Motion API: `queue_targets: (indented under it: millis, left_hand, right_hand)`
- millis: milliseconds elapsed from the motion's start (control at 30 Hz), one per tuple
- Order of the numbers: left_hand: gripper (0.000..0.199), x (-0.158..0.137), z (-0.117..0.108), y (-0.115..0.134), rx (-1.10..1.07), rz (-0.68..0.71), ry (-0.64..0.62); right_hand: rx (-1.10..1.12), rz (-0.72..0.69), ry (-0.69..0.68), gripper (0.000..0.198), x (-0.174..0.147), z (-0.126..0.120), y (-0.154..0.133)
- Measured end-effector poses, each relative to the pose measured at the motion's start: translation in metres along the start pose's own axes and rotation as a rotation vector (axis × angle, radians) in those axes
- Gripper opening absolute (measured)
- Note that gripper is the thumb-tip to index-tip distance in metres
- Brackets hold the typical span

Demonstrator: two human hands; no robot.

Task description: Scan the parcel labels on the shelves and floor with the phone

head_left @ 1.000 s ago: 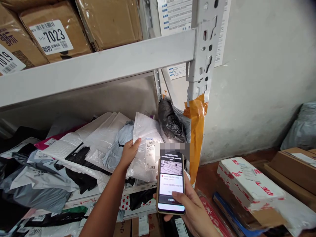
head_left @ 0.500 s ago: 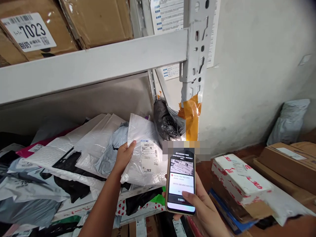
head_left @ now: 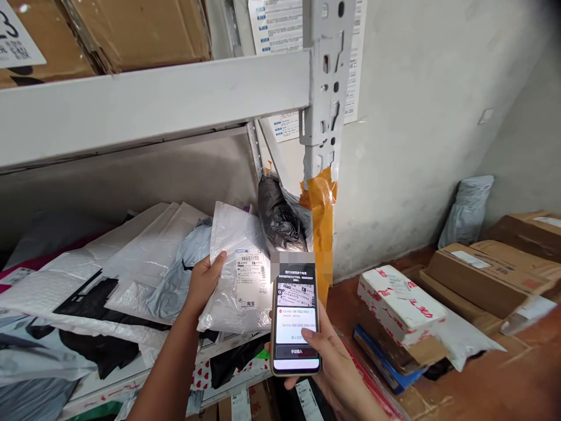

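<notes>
My left hand [head_left: 205, 283] grips the left edge of a white plastic mailing bag [head_left: 223, 234], thumb on its front. A printed shipping label [head_left: 253, 278] on the bag faces me. In my right hand [head_left: 331, 356] is a smartphone [head_left: 295, 327], held upright before the bag's right side, my thumb on the lit screen. The screen shows a small picture of a label above a white panel with number lines. Behind the bag, a black plastic parcel [head_left: 280, 213] leans by the shelf post.
Several mailing bags [head_left: 144, 257] fill the shelf to the left. A white shelf beam [head_left: 153, 105] runs above, below cardboard boxes [head_left: 140, 35]. The post [head_left: 324, 117] carries orange tape [head_left: 322, 216]. On the floor at right are a red-and-white box [head_left: 398, 301] and brown cartons [head_left: 486, 278].
The view has swung right, so the shelf, bag and phone appear further left. Both hands keep their holds. My thumb has shifted slightly upward on the phone's screen.
</notes>
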State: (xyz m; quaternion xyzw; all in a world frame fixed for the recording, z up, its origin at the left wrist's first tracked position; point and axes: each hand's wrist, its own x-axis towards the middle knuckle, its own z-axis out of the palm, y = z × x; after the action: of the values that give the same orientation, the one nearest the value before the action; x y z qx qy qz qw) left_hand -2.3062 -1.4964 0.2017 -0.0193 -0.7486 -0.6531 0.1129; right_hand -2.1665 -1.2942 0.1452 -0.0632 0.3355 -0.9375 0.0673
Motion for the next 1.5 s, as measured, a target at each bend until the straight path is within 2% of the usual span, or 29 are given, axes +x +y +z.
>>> queue_targets:
  millis: [100, 267, 433, 800, 867, 1000, 1300, 1500]
  left_hand:
    - [0.057, 0.001, -0.001, -0.002, 0.004, -0.007, -0.004]
    - [0.06, 0.001, 0.0, 0.0, -0.014, -0.021, 0.0]
    - [0.06, -0.002, 0.002, 0.003, 0.0, -0.011, 0.019]
    - [0.059, -0.003, 0.001, 0.003, 0.031, 0.0, 0.027]
    - [0.058, -0.004, 0.001, 0.004, 0.04, 0.0, 0.029]
    - [0.056, -0.004, 0.002, 0.004, 0.023, -0.001, 0.024]
    - [0.055, -0.005, 0.004, 0.007, -0.007, -0.015, 0.035]
    - [0.056, -0.005, 0.004, 0.006, 0.0, -0.02, 0.036]
  right_hand:
    - [0.006, -0.004, 0.032, 0.091, 0.001, 0.001, 0.001]
    - [0.046, 0.003, -0.027, 0.098, 0.004, -0.002, 0.004]
    - [0.023, -0.006, -0.019, 0.096, 0.003, -0.004, 0.006]
    - [0.036, 0.036, 0.093, 0.071, 0.01, 0.004, 0.013]
    - [0.054, 0.034, 0.073, 0.074, 0.01, 0.001, 0.016]
    - [0.053, 0.033, 0.016, 0.094, 0.01, -0.006, 0.022]
    - [-0.012, 0.034, -0.027, 0.115, 0.007, -0.006, 0.02]
    - [-0.09, 0.035, -0.079, 0.114, 0.002, -0.004, 0.015]
